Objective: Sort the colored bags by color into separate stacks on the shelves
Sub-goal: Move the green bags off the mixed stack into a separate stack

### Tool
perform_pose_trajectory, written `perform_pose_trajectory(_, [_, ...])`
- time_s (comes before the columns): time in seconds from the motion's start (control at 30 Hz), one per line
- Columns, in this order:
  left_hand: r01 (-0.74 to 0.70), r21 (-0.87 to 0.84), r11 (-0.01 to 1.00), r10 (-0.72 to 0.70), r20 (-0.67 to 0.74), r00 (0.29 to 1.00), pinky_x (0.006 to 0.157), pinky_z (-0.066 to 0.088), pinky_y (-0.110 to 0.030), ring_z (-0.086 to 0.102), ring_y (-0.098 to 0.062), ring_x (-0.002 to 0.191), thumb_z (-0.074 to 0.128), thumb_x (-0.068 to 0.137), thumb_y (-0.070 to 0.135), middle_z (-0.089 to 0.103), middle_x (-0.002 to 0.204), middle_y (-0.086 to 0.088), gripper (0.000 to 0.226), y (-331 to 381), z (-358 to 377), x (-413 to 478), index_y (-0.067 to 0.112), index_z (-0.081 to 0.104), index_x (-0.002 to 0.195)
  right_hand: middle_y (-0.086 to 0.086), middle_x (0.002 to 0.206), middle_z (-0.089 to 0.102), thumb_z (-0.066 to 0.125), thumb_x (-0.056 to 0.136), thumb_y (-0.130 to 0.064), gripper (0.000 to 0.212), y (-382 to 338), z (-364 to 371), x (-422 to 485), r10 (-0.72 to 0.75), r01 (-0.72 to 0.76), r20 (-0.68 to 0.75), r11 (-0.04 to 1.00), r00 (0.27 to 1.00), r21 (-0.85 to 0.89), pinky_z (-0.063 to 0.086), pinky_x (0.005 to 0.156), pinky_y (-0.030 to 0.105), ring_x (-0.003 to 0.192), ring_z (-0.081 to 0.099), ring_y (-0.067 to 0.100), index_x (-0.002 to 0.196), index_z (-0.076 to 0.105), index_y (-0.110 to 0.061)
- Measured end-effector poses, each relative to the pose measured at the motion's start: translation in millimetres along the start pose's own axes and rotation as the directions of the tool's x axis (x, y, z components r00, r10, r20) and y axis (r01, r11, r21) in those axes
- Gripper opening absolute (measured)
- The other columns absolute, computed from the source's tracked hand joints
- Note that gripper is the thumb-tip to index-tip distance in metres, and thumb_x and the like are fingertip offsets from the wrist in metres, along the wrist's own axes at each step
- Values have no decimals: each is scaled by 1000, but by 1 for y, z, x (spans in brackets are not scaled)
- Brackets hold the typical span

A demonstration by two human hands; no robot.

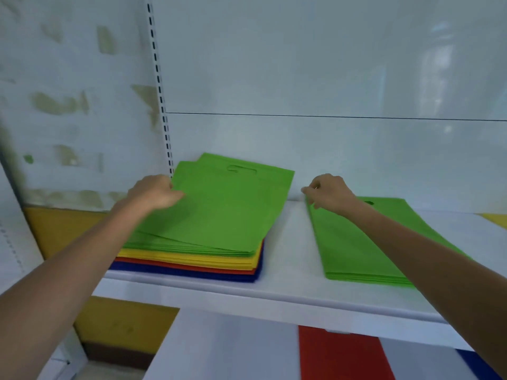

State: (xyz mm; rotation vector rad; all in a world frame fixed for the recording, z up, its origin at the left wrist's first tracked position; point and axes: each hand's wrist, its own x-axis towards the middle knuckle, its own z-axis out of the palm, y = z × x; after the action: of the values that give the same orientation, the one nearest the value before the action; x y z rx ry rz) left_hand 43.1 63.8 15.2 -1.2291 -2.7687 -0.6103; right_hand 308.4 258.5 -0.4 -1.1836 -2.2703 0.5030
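Observation:
A mixed pile of flat bags (192, 259) lies on the left of the white shelf (288, 242): green on top, then yellow, red and blue layers. My left hand (155, 192) grips the left edge of the top green bag (227, 204), whose far end is lifted. To the right lies a separate stack of green bags (356, 248). My right hand (327, 190) hovers over that stack's far left corner with fingers curled; whether it pinches anything is unclear.
On the lower shelf lie a red bag (340, 355) and a blue bag (477, 366). A yellow corner (496, 219) shows at the far right of the upper shelf. A slotted upright (160, 91) stands behind the mixed pile.

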Motion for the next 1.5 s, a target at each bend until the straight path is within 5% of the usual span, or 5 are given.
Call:
perform_pose_trajectory(0.17, [16, 8, 1000, -16, 78, 997, 75, 43, -30, 57, -27, 92, 59, 86, 44, 64, 99, -14, 40, -47, 0, 12, 4, 66, 92, 7, 76, 69, 57, 89, -39, 36, -42, 40, -1, 76, -69, 187, 996, 979, -48, 51, 61, 27, 62, 62, 16, 77, 57, -5])
perform_pose_trajectory(0.47, [-81, -265, 961, 58, -93, 994, 84, 42, -28, 58, -26, 100, 75, 76, 18, 65, 108, -13, 36, -69, 5, 23, 8, 62, 108, 9, 90, 58, 60, 83, -11, 6, -80, 64, 3, 63, -76, -170, 995, 983, -71, 44, 66, 30, 78, 53, 25, 87, 56, -9])
perform_pose_trajectory(0.7, [-240, -221, 945, 198, -195, 961, 89, 45, -30, 61, -29, 100, 66, 82, 9, 66, 108, -15, 24, -56, 8, 20, 17, 66, 105, 11, 99, 63, 49, 88, -8, 29, -80, 60, 2, 52, -67, -349, 997, 936, -33, 49, 76, 39, 88, 59, 32, 117, 46, -11])
perform_pose_trajectory(1.0, [-360, -229, 905, 317, -204, 926, 100, 40, -28, 56, -24, 115, 55, 88, 17, 61, 125, -10, 29, 30, 1, -12, 13, 65, 116, 9, 110, 67, 48, 91, -8, 26, -22, -2, -6, 9, 3, -456, 1000, 890, 27, 48, 90, 37, 102, 60, 26, 108, 67, -9])
perform_pose_trajectory(1.5, [-447, -183, 876, 409, -213, 888, 94, 42, -31, 54, -26, 115, 57, 87, 22, 61, 124, -10, 35, 216, 54, -80, 13, 62, 120, 15, 137, 46, 54, 89, -13, 49, 133, -133, -45, 55, -85, -271, 991, 961, -100, 32, 102, 30, 126, 43, 28, 136, 44, -3])
